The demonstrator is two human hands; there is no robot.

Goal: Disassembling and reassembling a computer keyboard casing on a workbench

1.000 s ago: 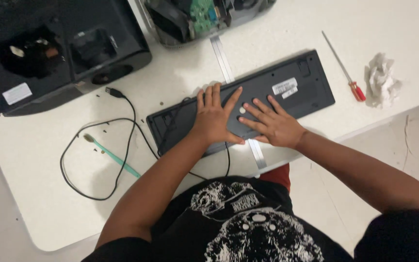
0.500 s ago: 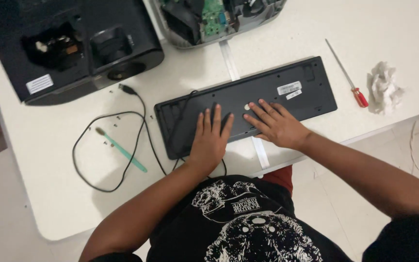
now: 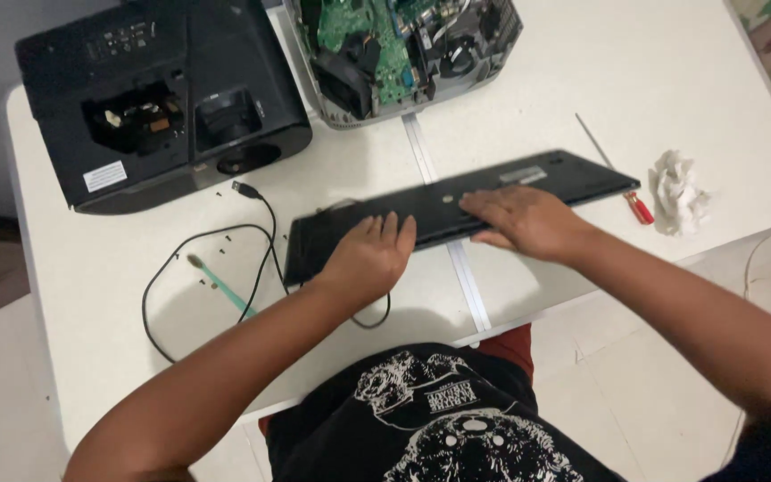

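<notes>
Black, face-down keyboard (image 3: pixel 457 210) tilts under my flat, open left hand (image 3: pixel 369 254) and right hand (image 3: pixel 528 223), gripping nothing, on the white table (image 3: pixel 582 80) above pale floor tiles (image 3: pixel 635 393).

We're at a makeshift electronics repair spot, likely in a home: a white surface (image 3: pixel 582 71) over pale tiled floor. An opened projector (image 3: pixel 412 45) bares its green circuit board beside a black projector (image 3: pixel 162 98), with a red-handled screwdriver (image 3: pixel 622 183) and loose screws (image 3: pixel 220 234) lying about.
</notes>
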